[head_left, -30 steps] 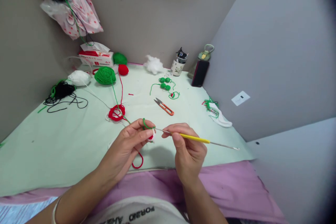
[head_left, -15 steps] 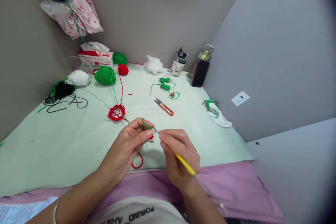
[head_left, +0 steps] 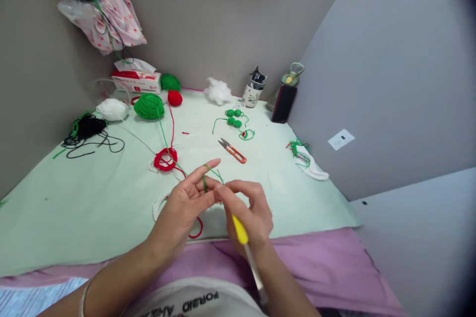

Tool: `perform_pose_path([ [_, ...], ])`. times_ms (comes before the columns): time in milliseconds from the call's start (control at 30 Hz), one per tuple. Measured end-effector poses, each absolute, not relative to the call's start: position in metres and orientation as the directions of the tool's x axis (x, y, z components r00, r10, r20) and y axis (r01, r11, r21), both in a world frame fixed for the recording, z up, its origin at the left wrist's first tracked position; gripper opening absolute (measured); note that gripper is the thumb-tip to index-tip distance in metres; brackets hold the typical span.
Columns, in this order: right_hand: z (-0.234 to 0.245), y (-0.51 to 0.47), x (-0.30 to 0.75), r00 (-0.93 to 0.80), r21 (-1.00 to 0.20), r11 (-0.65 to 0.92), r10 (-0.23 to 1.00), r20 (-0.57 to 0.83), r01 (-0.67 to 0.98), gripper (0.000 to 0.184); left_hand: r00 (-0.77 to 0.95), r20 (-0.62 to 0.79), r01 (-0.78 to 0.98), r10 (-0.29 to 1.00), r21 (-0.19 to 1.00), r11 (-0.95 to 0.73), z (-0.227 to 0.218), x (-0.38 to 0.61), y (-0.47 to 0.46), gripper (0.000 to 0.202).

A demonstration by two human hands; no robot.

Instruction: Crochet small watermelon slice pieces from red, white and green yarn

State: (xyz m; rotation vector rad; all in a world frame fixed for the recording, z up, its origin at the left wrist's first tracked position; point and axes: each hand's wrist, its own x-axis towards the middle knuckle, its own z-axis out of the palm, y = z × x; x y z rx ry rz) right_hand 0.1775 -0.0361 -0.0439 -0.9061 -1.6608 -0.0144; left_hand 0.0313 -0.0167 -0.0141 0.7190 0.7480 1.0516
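My left hand (head_left: 186, 203) is closed, pinching a small crochet piece between thumb and fingers; the fingertips of both hands now hide nearly all of it. Green yarn (head_left: 205, 183) wraps round the left fingers and runs over the raised index finger. In my right hand (head_left: 253, 210) is a crochet hook (head_left: 240, 230) with a yellow grip, its handle pointing back toward my forearm. Its thin metal tip shows near the green strand by the left index finger. A red yarn loop (head_left: 201, 229) hangs below the left hand, and a coil of red yarn (head_left: 165, 159) lies just beyond it.
Orange thread snips (head_left: 232, 150) lie ahead of my hands, with small green crocheted balls (head_left: 234, 121) behind them. Yarn balls, including a green one (head_left: 148, 106), stand back left. White stuffing (head_left: 217, 91), a jar (head_left: 254, 91) and a phone (head_left: 284, 104) line the back.
My right hand has moved slightly left against the left fingertips, and the hook has tilted steeper. The left index finger has stretched out, lifting the green yarn. The crochet piece has become hidden.
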Motion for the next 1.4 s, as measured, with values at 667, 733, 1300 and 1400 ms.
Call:
perform_pose_path([
  [667, -0.035, -0.027, 0.184, 0.197, -0.882, 0.429, 0.898, 0.393, -0.193, 0.014, 0.331, -0.146, -0.378, 0.932, 0.885, 0.273, -0.012, 0.025, -0.014, 0.036],
  [733, -0.033, -0.026, 0.186, 0.195, -0.886, 0.410, 0.907, 0.373, -0.214, 0.018, 0.336, -0.140, -0.378, 0.931, 0.886, 0.270, -0.011, 0.025, -0.014, 0.034],
  [1300, -0.027, -0.041, 0.190, 0.108, -0.734, 0.663, 0.727, 0.678, 0.146, 0.022, 0.244, -0.092, -0.285, 0.965, 0.945, 0.162, -0.010, 0.023, -0.015, 0.028],
  [1400, -0.027, -0.040, 0.190, 0.077, -0.715, 0.675, 0.715, 0.695, 0.182, 0.023, 0.244, -0.068, -0.273, 0.967, 0.952, 0.136, -0.011, 0.022, -0.016, 0.027],
])
